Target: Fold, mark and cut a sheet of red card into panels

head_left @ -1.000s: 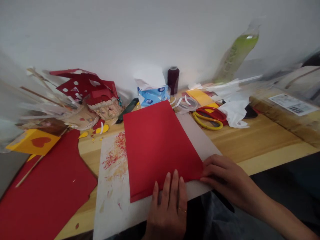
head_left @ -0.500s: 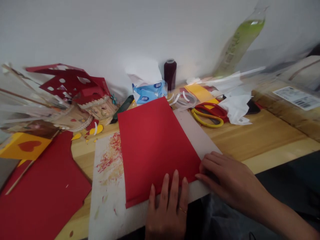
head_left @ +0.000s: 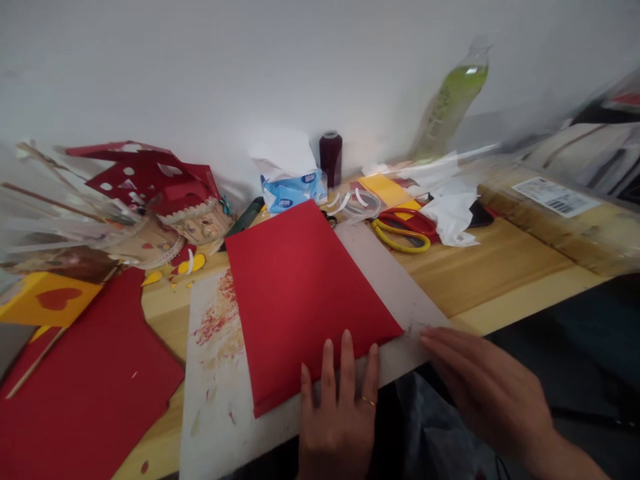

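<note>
A sheet of red paper [head_left: 305, 300] lies on a white board [head_left: 215, 413] marked with red and yellow stains. Its near edge looks folded up in a narrow strip. My left hand [head_left: 337, 413], with a ring on one finger, rests spread on that near edge, fingertips on the paper. Just off the paper's right corner is my right hand [head_left: 490, 387], its fingers stretched out side by side over the board's edge. It holds nothing that I can see, and its thumb is hidden.
Red- and yellow-handled scissors [head_left: 403, 230] and a crumpled tissue [head_left: 453, 210] lie at the back right. Behind the sheet stand a tissue pack [head_left: 290, 190] and a dark thread spool [head_left: 331, 160]. Larger red paper [head_left: 95, 380] covers the left. A parcel [head_left: 560, 207] sits right.
My right hand has let go of the red paper's right corner and moved right and down, away from it. My left hand stays on the near edge. The view has shifted slightly.
</note>
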Motion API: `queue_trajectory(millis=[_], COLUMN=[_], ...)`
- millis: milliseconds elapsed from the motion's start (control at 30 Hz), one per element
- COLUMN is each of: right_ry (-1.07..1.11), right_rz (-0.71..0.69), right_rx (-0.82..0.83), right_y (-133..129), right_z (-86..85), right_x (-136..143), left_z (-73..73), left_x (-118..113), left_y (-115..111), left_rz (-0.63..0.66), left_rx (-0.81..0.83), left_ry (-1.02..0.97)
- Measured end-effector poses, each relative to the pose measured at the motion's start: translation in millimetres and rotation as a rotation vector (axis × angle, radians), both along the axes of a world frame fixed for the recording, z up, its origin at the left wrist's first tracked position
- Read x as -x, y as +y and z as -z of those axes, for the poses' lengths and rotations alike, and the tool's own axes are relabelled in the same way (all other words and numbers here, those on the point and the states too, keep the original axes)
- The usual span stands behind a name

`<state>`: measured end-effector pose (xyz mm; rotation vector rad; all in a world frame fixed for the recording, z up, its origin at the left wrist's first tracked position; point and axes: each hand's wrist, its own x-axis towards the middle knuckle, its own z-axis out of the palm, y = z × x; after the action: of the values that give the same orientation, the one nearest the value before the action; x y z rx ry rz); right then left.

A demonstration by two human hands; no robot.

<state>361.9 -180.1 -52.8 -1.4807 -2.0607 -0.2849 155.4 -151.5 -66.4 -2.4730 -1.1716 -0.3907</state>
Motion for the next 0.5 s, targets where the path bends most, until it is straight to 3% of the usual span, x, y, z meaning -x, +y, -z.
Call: queue_trajectory(millis=[133, 500], right_ry=[-0.203, -0.285], right_rz=[-0.155, -0.096], right_rx=[0.006, 0.013], right_y=[-8.3, 5.7], right_z=[10.0, 17.5], right_x=[13.4, 19.9], left_z=[-0.1, 4.6], left_x=[2.2, 5.3], left_y=[-0.1, 6.5], left_rz=[0.003, 0.066], left_rx=[0.008, -0.047], left_ry=[0.007, -0.070])
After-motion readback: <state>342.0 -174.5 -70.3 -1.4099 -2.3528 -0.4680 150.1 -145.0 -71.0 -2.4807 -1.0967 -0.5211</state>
